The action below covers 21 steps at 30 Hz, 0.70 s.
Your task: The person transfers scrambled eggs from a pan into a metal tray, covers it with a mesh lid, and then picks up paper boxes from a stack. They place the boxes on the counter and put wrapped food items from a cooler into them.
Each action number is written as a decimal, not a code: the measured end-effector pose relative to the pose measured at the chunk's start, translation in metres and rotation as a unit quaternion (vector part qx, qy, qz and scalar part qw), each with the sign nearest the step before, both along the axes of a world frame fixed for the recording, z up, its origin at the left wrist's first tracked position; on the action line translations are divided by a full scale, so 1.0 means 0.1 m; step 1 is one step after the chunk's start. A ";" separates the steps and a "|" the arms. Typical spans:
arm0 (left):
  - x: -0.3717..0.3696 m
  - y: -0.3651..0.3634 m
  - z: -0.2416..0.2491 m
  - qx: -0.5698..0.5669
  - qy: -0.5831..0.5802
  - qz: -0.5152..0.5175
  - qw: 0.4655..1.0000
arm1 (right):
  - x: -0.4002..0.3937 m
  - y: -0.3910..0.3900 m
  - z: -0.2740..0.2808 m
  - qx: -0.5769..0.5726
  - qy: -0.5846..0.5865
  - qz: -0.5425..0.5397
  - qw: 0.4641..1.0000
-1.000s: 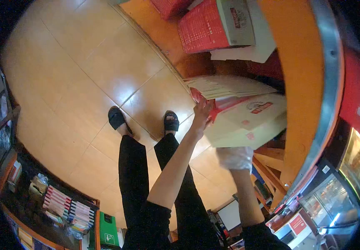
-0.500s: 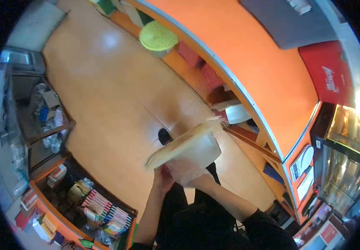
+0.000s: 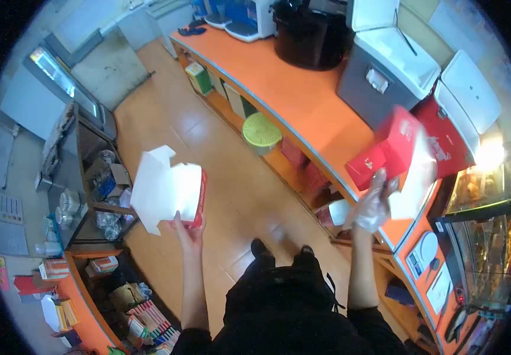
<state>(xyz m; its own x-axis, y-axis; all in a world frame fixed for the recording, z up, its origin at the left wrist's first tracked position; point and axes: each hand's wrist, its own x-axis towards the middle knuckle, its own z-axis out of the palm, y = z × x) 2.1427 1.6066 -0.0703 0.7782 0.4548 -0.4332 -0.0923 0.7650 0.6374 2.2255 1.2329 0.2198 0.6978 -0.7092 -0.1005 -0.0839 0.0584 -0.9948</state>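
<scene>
My left hand grips the lower edge of a food carton, white inside with a red printed side. Its lid and flaps are folded out to the left. On the other side, my right hand wears a clear plastic glove. It is closed on a red takeaway box, slightly blurred and tilted over the counter's edge, with a pale flap hanging open to its right. The two hands are well apart, and both cartons are up in the air.
An orange counter runs along the right, bearing a grey cool box, a red cool box, a black pot and a scale. Below it sits a yellow-green basket. A glass display glows at right; shelves stand left.
My hands, close together on a pale carton before, have spread apart, each now holding a carton. The view has tilted up, bringing the back of the counter into sight.
</scene>
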 end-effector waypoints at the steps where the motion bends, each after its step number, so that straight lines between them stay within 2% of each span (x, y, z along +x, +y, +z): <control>1: 0.10 -0.07 -0.08 0.027 -0.045 -0.038 0.998 | -0.05 0.07 -0.11 -0.133 -0.073 0.114 0.982; 2: 0.19 -0.29 -0.16 0.000 -0.098 -0.086 0.991 | -0.09 0.18 -0.31 -0.302 -0.139 0.269 0.904; 3: 0.28 -0.51 -0.23 -0.027 -0.148 -0.136 0.979 | -0.12 0.36 -0.53 -0.422 -0.183 0.433 0.775; 4: 0.37 -0.67 -0.12 -0.091 -0.162 -0.159 0.970 | -0.19 0.51 -0.74 -0.468 -0.209 0.524 0.680; 5: 0.46 -0.84 0.02 -0.154 -0.170 -0.182 0.956 | -0.24 0.53 -0.84 -0.471 -0.223 0.562 0.642; 6: 0.51 -0.95 0.53 -0.201 -0.134 -0.169 0.956 | -0.23 0.43 -0.82 -0.454 -0.215 0.561 0.658; 7: 0.53 -1.00 0.82 -0.249 -0.093 -0.153 0.952 | -0.17 0.26 -0.71 -0.413 -0.149 0.509 0.741; 8: 0.52 -0.81 0.80 -0.349 -0.165 -0.151 0.910 | -0.10 0.08 -0.57 -0.337 -0.057 0.411 0.845; 9: 0.57 -0.60 0.76 -0.359 -0.083 -0.061 0.928 | -0.03 -0.09 -0.39 -0.214 0.003 0.254 0.943; 10: 0.56 -0.45 0.76 -0.397 -0.084 -0.059 0.912 | 0.05 -0.22 -0.22 -0.122 -0.001 0.113 0.986; 11: 0.55 -0.33 0.74 -0.434 -0.085 -0.058 0.895 | 0.08 -0.28 -0.04 -0.094 -0.057 0.032 0.993; 12: 0.58 -0.30 0.68 -0.520 -0.128 -0.126 0.835 | 0.10 -0.18 0.11 -0.104 -0.114 0.003 0.988; 13: 0.62 -0.34 0.58 -0.600 -0.163 -0.192 0.759 | 0.10 -0.02 0.12 -0.175 -0.155 0.049 0.971; 14: 0.64 -0.46 0.51 -0.620 -0.194 -0.246 0.720 | 0.11 0.18 -0.02 -0.302 -0.182 0.168 0.920; 15: 0.67 -0.59 0.45 -0.632 -0.224 -0.301 0.678 | 0.14 0.39 -0.23 -0.426 -0.205 0.317 0.823; 16: 0.72 -0.74 0.40 -0.592 -0.260 -0.347 0.679 | 0.19 0.60 -0.48 -0.497 -0.215 0.457 0.706; 17: 0.80 -0.76 0.43 -0.621 -0.233 -0.358 0.657 | 0.20 0.70 -0.69 -0.510 -0.243 0.524 0.638; 18: 0.86 -0.77 0.52 -0.650 -0.207 -0.366 0.633 | 0.20 0.62 -0.71 -0.498 -0.261 0.537 0.629; 19: 0.88 -0.79 0.61 -0.678 -0.181 -0.368 0.609 | 0.26 0.46 -0.68 -0.481 -0.263 0.534 0.644; 20: 0.87 -0.79 0.65 -0.707 -0.150 -0.364 0.588 | 0.36 0.25 -0.54 -0.433 -0.208 0.504 0.718; 21: 0.89 -0.74 0.66 -0.669 -0.125 -0.354 0.641 | 0.43 0.01 -0.28 -0.310 -0.036 0.480 0.820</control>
